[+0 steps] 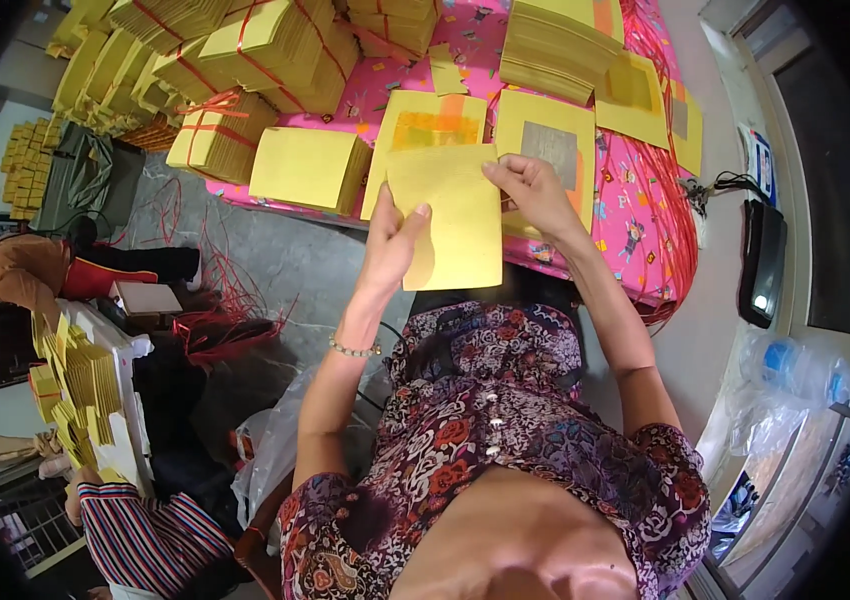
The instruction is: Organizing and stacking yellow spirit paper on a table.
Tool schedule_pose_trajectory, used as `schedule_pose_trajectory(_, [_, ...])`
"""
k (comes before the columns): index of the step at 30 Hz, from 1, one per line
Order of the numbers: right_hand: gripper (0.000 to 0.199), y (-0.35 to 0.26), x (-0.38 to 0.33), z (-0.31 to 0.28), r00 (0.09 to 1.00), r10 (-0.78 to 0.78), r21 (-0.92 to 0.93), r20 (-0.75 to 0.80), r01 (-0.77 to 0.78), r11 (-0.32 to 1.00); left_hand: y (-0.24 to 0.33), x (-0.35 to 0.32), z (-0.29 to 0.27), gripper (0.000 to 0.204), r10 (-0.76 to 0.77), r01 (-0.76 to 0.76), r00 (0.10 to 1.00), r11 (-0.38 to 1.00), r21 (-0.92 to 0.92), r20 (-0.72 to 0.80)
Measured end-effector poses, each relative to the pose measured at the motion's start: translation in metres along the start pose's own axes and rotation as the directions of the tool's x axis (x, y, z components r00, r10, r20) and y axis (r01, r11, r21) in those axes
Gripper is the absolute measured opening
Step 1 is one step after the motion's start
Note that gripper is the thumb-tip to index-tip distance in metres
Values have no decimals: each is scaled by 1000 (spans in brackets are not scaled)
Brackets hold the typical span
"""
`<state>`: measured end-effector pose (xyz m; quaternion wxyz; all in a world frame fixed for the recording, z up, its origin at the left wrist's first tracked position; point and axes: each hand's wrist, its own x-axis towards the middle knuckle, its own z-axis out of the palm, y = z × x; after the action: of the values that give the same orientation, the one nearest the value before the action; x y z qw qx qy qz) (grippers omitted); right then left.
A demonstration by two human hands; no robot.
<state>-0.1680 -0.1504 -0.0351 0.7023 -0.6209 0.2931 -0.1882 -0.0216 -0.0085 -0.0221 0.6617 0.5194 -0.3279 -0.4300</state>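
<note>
Two bare hands hold yellow paper (455,225) between them, above the near edge of one pink patterned desk (635,235); whether it is one sheet or several is hard to tell. The left hand (392,235) has its grip closed on the left side, thumb laid over the face, and the right hand (535,195) pinches the upper right corner between thumb and fingers. One beaded bracelet (355,347) circles the left wrist. Taking the held paper as the dial's centre, one sheet with an orange square (440,128) lies at twelve o'clock, partly covered by it, and one small yellow piece (447,70) lies farther out that way. One sheet with a silver-grey square (550,150) is at two, with two more square-marked sheets (630,95) beyond. One large stack (555,55) stands at one o'clock. At ten sit one loose stack (305,168) and, just beside it, one red-tied bundle (220,135); more bundles, too overlapped to count, rise behind. Red strands (683,230) hang at three. Two other people show: one in brown (20,270) at nine, one in stripes (150,540) between seven and eight.
</note>
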Motion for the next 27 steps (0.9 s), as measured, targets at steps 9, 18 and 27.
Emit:
schedule_pose_trajectory(9, [29,-7,-21,14,994,25,-123,103,-12,992,-1,0,-14,41,-63,53,997,983,-174,-52])
schedule_pose_trajectory(18, [28,17,-26,25,988,24,-172,151,2,985,-3,-4,-21,37,4,-45,983,975,-217,-183])
schedule_pose_trajectory(27, [26,-12,11,56,957,124,-64,264,-111,992,3,-2,-63,35,70,-185,906,953,-241,-417])
